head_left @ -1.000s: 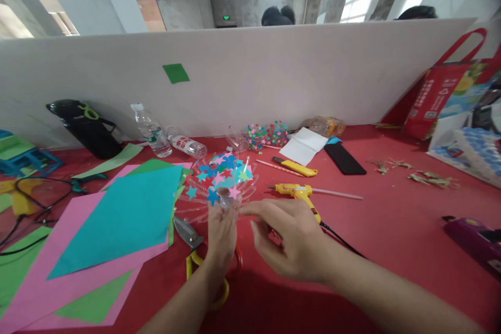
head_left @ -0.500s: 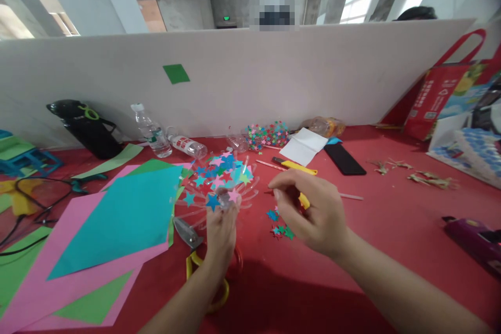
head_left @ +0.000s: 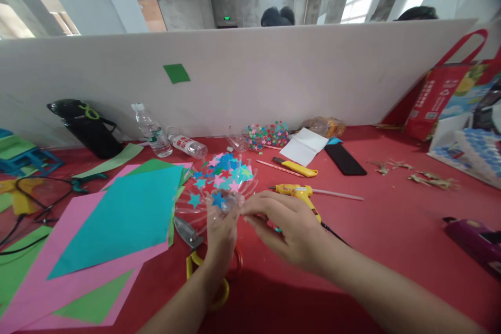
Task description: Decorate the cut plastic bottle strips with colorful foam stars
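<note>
My left hand [head_left: 221,235] grips the neck of a cut clear plastic bottle [head_left: 219,188] whose splayed strips carry several paper stars in blue, pink, red and green. My right hand [head_left: 287,227] has come in beside it, fingertips pinched close to the bottle neck; whether a star is between them I cannot make out. Yellow-handled scissors [head_left: 195,255] lie under my left wrist. A yellow glue gun [head_left: 295,191] rests just beyond my right hand.
Sheets of teal, pink and green paper [head_left: 117,219] cover the red table [head_left: 391,229] at left. A pile of loose stars [head_left: 268,134], water bottles [head_left: 151,130], a yellow cutter [head_left: 297,167], a black phone [head_left: 344,159] and white paper [head_left: 303,146] lie toward the white partition.
My right hand was lifted to the right over scattered stars half a second ago; it has now dropped back left to the bottle neck. My left hand has stayed put.
</note>
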A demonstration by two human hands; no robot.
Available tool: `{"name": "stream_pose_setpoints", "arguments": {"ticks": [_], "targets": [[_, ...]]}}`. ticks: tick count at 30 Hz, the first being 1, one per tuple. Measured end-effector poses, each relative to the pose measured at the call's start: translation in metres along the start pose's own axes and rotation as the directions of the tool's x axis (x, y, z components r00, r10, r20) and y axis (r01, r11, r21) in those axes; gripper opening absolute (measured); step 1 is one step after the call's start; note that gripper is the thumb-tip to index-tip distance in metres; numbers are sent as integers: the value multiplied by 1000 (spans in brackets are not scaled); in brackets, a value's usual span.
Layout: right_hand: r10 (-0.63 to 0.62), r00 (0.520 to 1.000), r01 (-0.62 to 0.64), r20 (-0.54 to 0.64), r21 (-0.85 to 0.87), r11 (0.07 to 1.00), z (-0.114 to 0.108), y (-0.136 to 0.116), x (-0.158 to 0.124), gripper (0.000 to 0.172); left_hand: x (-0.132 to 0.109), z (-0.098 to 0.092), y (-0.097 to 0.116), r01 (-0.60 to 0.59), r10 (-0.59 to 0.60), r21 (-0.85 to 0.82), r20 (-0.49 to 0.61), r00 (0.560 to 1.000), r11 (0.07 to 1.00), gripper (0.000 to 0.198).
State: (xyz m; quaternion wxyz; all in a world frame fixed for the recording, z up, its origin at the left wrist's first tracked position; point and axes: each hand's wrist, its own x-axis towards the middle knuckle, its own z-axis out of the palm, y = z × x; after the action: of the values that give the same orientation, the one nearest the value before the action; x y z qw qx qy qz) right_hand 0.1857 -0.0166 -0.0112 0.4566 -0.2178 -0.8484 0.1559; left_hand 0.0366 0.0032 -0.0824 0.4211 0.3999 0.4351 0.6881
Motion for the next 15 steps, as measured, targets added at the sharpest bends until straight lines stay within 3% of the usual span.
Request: {"name": "stream_pose_setpoints", "arguments": {"ticks": [7,15], "targets": [[-20,991,12,-130,-64,998,2,2,-2,12,0,6,8,10,-9,28,-12,1000,1000,30],[-59,992,43,-112,-141,989,7,4,-5,16,-3,9,10,38,-37,6,-26,999,999,37]]}}
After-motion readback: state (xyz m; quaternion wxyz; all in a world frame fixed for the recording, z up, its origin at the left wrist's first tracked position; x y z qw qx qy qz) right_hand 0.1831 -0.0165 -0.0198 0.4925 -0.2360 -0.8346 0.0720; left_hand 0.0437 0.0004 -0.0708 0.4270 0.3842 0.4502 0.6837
